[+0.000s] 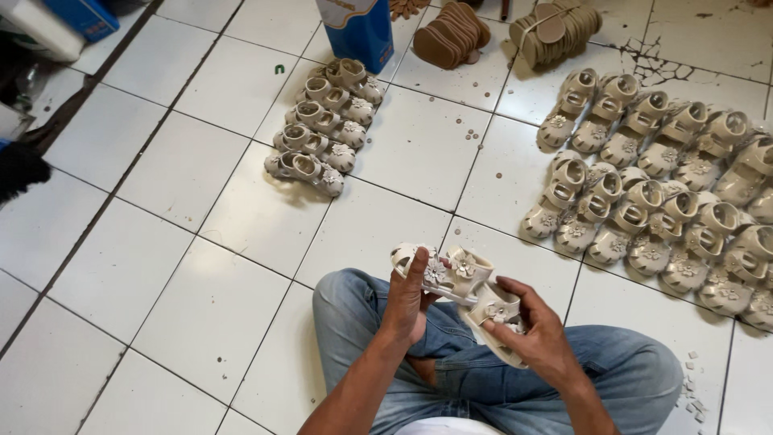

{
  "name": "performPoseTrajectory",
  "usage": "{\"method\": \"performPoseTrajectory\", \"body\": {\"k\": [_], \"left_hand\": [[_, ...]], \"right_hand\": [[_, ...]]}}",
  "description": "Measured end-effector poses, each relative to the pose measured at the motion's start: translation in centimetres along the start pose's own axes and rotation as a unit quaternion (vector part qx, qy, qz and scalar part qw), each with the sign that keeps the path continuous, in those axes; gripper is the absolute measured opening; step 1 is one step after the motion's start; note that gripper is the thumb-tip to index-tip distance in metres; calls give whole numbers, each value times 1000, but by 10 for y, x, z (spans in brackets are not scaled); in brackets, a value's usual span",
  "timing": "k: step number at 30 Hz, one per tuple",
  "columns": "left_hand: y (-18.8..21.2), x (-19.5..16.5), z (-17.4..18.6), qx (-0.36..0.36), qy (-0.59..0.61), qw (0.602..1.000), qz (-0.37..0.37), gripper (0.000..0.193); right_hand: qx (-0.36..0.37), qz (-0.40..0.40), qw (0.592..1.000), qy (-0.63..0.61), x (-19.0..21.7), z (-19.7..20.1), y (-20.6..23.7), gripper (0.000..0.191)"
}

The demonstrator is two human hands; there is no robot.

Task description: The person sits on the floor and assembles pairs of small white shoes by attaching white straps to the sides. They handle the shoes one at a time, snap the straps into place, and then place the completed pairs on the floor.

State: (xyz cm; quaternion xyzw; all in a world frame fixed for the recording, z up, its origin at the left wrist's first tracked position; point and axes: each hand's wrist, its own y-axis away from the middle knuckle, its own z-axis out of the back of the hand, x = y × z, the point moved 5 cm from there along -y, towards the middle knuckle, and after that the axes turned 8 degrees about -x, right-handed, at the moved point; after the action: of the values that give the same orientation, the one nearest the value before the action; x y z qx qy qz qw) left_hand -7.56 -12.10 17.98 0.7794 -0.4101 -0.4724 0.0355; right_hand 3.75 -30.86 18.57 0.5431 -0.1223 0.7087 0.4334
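Note:
I sit cross-legged in blue jeans [483, 362] on a white tiled floor. My left hand [409, 300] grips the front of a small beige child's sandal [455, 278] with flower trims, thumb up along its toe. My right hand [535, 326] closes around the sandal's heel and strap end, fingers curled over the buckle area. The sandal is held above my lap, tilted down to the right.
A short row of similar sandals [322, 125] lies ahead on the left. A large batch of sandals [660, 193] fills the right. Stacks of brown soles [451, 34] and a blue box [358, 31] stand at the back. Broken tile chips [692, 387] lie at right.

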Motion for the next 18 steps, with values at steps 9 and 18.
{"method": "performPoseTrajectory", "body": {"k": [9,18], "left_hand": [[2,-12,-2,13,24,1000,5,52],[2,-13,0,18,4,1000,-13,53]], "right_hand": [[-98,72,988,100,4,20,-42,74],[-134,184,968,110,22,21,-43,74]]}}
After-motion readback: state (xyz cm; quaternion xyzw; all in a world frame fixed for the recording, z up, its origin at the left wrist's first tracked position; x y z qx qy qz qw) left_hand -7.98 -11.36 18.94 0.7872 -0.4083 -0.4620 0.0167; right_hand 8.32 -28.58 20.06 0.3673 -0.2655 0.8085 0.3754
